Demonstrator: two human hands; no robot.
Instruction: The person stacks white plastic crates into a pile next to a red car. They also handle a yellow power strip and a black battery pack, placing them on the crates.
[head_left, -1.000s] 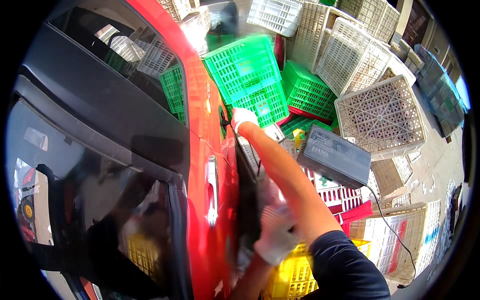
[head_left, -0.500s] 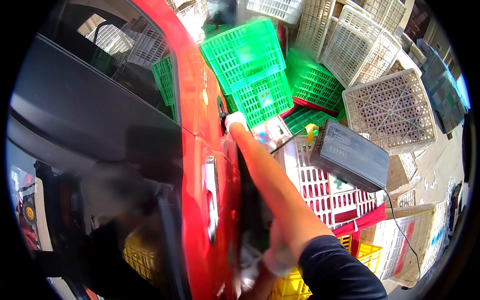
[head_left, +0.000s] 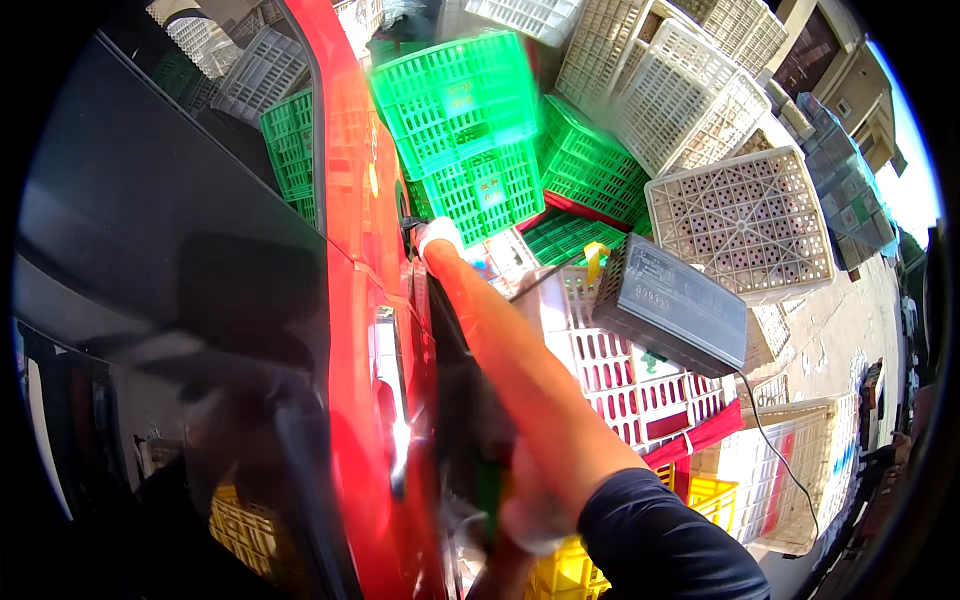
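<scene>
Right grip (head_left: 440, 236): gloved in white, arm stretched far out along the red car door (head_left: 365, 300), fingers curled in against the door's rear edge up by the window line. How tightly it is closed I cannot tell; the hand is small and partly tucked behind the edge. It touches the door, nothing loose in it that I can see.

Left grip (head_left: 530, 515): low, close to my body, also in a pale glove, blurred. It sits against the dark inner edge of the door, near something green and narrow that is too smeared to name. Open or closed, cannot tell.

Door: long axis runs away from me, from the lower edge of view up toward the crates. Glossy red outer panel faces my left, dark window glass (head_left: 150, 230) above and left of it. Chrome door handle (head_left: 392, 390) lies along the panel, roughly midway between my two hands.

Around: grey box-shaped unit (head_left: 672, 302) resting tilted on a white-and-red crate (head_left: 625, 375), just right of my forearm, thin black cable trailing from it. Green crates (head_left: 460, 100) piled beyond the right hand; white crates (head_left: 740, 220) farther right.
</scene>
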